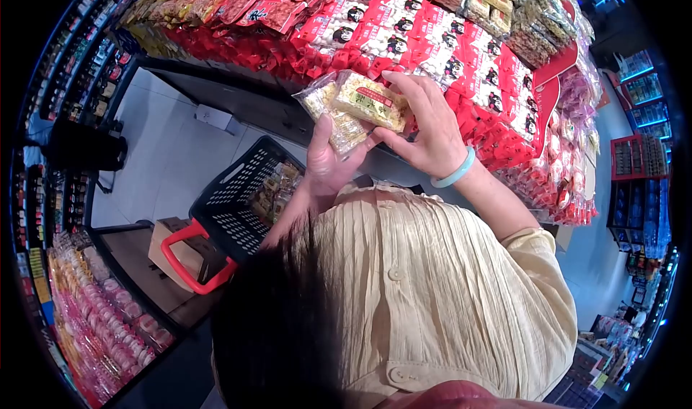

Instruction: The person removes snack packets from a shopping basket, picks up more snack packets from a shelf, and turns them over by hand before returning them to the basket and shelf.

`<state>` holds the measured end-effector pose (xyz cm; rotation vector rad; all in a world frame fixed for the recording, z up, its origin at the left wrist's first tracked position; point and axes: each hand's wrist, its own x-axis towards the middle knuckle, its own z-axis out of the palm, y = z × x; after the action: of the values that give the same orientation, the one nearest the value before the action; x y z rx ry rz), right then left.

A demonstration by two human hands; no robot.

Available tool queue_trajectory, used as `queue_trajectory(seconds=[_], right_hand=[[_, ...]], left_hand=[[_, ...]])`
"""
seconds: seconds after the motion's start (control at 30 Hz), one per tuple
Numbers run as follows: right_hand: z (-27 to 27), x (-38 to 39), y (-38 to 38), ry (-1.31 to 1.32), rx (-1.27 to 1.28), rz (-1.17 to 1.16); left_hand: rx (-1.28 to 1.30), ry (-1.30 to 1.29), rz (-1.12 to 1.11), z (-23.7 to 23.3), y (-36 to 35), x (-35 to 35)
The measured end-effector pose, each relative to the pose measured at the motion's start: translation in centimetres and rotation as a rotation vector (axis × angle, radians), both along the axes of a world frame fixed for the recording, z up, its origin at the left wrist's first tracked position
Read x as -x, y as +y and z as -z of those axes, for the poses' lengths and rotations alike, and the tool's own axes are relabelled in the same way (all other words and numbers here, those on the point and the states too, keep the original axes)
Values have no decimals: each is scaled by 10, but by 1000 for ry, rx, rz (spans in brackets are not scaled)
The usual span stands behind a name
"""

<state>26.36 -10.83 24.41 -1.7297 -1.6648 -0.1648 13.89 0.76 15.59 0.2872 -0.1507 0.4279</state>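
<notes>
In front of my chest, my left hand point(330, 153) is closed around clear-wrapped, pale yellow snack bars point(347, 131), its thumb lying along their near side. A wrapped snack bar with a red label and dark printed characters point(371, 103) overlaps them. My right hand point(430, 131), with a pale green bangle at the wrist, grips this labelled bar at its right end between fingers and thumb. Below my left forearm stands a dark shopping basket point(229, 196) with a red handle point(189, 254); several similar wrapped snacks point(276, 193) lie inside it.
Ahead is a display piled with red-and-white snack bags point(393, 30) and more bagged goods. A cardboard box point(180, 254) sits beside the basket. Pink packaged goods point(108, 308) fill a stand at lower left. A white box point(215, 118) rests on the tiled floor.
</notes>
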Motion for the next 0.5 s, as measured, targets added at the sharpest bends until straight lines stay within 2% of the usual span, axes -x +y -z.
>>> queue_trajectory(seconds=[0.03, 0.13, 0.17, 0.37, 0.4, 0.43, 0.47, 0.5], right_hand=[[-1, 1, 0, 19, -9, 35], [0, 8, 1, 48, -3, 69], [0, 11, 0, 69, 22, 75], [-6, -4, -10, 95, 101, -142], [-12, -8, -12, 90, 93, -136], [-20, -14, -14, -39, 62, -179], [-26, -18, -16, -169, 32, -223], [-27, -22, -16, -173, 26, -220]], left_hand=[[-5, -8, 16, 0, -1, -1], [-240, 276, -114, 0, -4, -3], [-262, 367, -98, 3, -3, -3], [-151, 403, -38, -5, 1, -1], [-82, 317, 62, 0, 7, 1], [-12, 233, 160, 3, 11, 2], [3, 343, 148, -1, 9, 1], [-77, 366, 212, 1, 12, 1]])
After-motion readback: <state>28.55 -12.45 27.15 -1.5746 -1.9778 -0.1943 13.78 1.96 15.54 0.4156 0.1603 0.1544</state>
